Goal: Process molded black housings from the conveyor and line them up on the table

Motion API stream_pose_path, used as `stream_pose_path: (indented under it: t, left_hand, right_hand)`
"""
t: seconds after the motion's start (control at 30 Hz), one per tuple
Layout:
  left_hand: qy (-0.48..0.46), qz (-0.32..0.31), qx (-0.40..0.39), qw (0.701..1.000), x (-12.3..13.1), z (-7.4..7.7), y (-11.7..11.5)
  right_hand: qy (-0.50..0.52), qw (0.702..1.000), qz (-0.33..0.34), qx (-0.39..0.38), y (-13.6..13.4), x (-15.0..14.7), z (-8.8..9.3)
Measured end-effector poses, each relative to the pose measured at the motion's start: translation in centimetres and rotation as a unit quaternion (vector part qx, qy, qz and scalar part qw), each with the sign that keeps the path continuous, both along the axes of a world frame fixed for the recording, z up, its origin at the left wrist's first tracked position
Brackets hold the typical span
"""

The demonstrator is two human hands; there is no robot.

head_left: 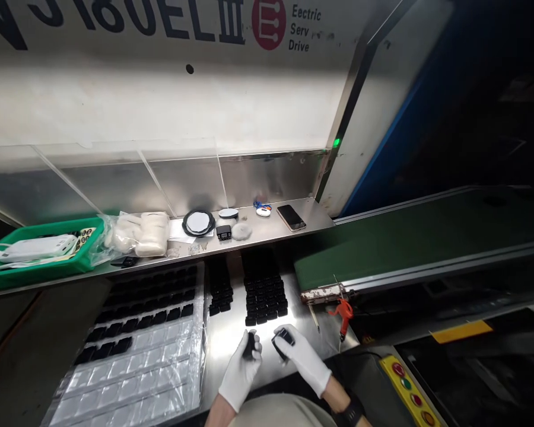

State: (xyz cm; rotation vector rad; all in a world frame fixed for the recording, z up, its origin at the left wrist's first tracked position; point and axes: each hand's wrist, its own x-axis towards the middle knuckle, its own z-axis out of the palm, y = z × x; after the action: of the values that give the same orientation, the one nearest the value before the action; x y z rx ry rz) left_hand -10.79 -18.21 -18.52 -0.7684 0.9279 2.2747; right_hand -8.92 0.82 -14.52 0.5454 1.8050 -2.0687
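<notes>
In a white glove, my left hand point(241, 369) is closed around a small black plastic part point(249, 346). My right hand point(306, 359), gloved too, grips another black plastic part point(283, 341) between thumb and fingers. The two parts are held apart, just above the shiny metal table point(225, 350). Beyond my hands, rows of like black parts point(266, 298) stand close together on the metal. A smaller group of them point(221, 296) sits to its left. On the left lies a clear plastic tray point(136, 370) with black parts in its far rows and bare pockets nearer me.
A metal shelf point(267, 232) behind holds a phone point(291, 217), a bag of white pads point(142, 233) and a green basket point(86, 252). To the right are a green conveyor point(409, 240), a red air gun point(345, 314) and a yellow button box point(407, 388).
</notes>
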Motion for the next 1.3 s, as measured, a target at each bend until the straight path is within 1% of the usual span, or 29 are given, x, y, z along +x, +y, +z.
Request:
stream_pose_path:
  t: [0.03, 0.07, 0.1, 0.2, 0.27, 0.3, 0.37, 0.47, 0.53, 0.63, 0.7, 0.77, 0.87, 0.93, 1.03, 1.17, 1.3]
  left_hand:
    - [0.009, 0.012, 0.023, 1.000, -0.1, 1.0, 0.1]
    - [0.021, 0.008, 0.032, 0.999, -0.1, 2.3, 0.0]
    - [0.036, -0.011, 0.030, 0.999, 0.0, 3.6, -0.2]
    - [0.081, -0.110, 0.016, 0.991, 1.0, 8.4, -1.2]
    - [0.117, -0.180, -0.002, 0.977, 1.8, 11.1, -1.9]
    - [0.128, -0.202, -0.010, 0.971, 2.1, 12.1, -2.2]
    - [0.148, -0.233, -0.025, 0.961, 2.8, 13.5, -2.8]
    - [0.154, -0.236, -0.035, 0.959, 4.1, 14.3, -3.3]
    - [0.139, -0.205, -0.019, 0.969, 5.0, 14.5, -3.3]
    - [0.071, -0.140, 0.063, 0.986, 5.9, 14.6, -2.9]
    - [0.022, -0.120, 0.113, 0.986, 6.2, 14.7, -2.5]
    - [0.005, -0.131, 0.124, 0.984, 6.4, 14.8, -2.2]
    - [0.009, -0.166, 0.099, 0.981, 6.7, 15.1, -1.8]
    - [0.007, -0.176, 0.080, 0.981, 6.8, 15.2, -1.7]
    - [-0.001, -0.180, 0.070, 0.981, 7.0, 15.2, -1.5]
    - [-0.004, -0.189, 0.074, 0.979, 7.3, 14.9, -1.3]
    - [0.014, -0.198, 0.088, 0.976, 7.4, 14.8, -1.0]
  right_hand:
    - [0.011, 1.000, 0.011, -0.001, 0.1, -0.3, 1.5]
    - [0.018, 1.000, 0.021, -0.002, 0.3, -0.4, 3.0]
    - [0.020, 0.999, 0.030, -0.005, 0.6, -0.3, 4.4]
    - [-0.001, 0.996, 0.075, -0.045, 1.6, 0.7, 7.6]
    - [-0.021, 0.988, 0.120, -0.093, 2.3, 1.6, 8.9]
    - [-0.030, 0.984, 0.136, -0.114, 2.6, 2.1, 9.4]
    - [-0.047, 0.978, 0.152, -0.133, 3.0, 3.1, 10.0]
    - [-0.061, 0.980, 0.127, -0.139, 3.3, 4.5, 10.6]
    - [-0.060, 0.979, 0.084, -0.177, 3.1, 5.2, 10.9]
    - [-0.071, 0.964, 0.028, -0.255, 2.5, 5.9, 11.0]
    - [-0.078, 0.963, 0.020, -0.259, 2.2, 6.2, 11.0]
    - [-0.084, 0.970, 0.027, -0.226, 2.1, 6.4, 11.2]
    - [-0.111, 0.975, 0.031, -0.189, 2.1, 6.7, 11.8]
    - [-0.126, 0.974, 0.035, -0.184, 2.0, 7.0, 12.2]
    - [-0.122, 0.976, 0.038, -0.174, 1.9, 7.4, 12.5]
    - [-0.097, 0.980, 0.040, -0.167, 1.8, 7.8, 12.3]
    - [-0.103, 0.976, 0.046, -0.187, 1.4, 7.7, 12.4]
